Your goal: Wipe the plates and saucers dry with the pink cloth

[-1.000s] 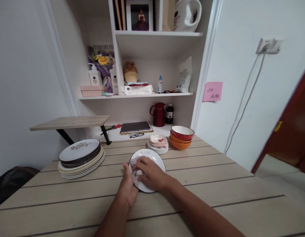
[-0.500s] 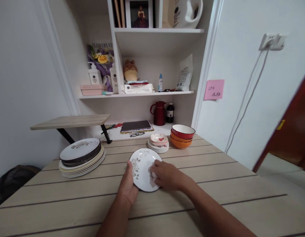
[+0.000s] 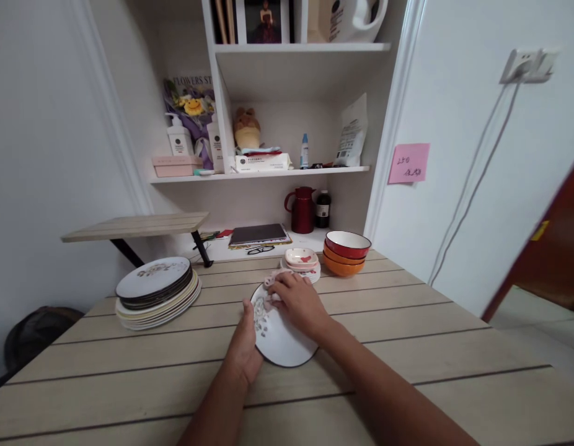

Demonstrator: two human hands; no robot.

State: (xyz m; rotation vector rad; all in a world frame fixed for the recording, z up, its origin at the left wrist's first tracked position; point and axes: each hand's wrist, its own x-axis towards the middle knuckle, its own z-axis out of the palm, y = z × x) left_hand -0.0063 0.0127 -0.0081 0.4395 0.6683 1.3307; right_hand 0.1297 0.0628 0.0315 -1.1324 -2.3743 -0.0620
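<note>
A white plate [image 3: 289, 344] with a dark rim and a grey floral pattern is held just above the wooden table, slightly tilted. My left hand [image 3: 244, 350] grips its left edge, thumb on the rim and the fingers underneath. Over the plate's far part lies my right hand [image 3: 299, 303], its fingers closed on a pale pink cloth [image 3: 271, 285] pressed against the surface. Part of the cloth and much of the plate's upper right are hidden by that hand.
Stacked plates [image 3: 157, 282] stand at the left beside a small raised shelf [image 3: 138, 226]. Behind my hands are small dishes [image 3: 302, 259] on little plates, and stacked red and orange bowls [image 3: 345, 254]. A red jug [image 3: 302, 210] stands in the white cabinet.
My right hand has slid the cloth from the plate's lower right up to its far edge. The left hand keeps its hold on the plate.
</note>
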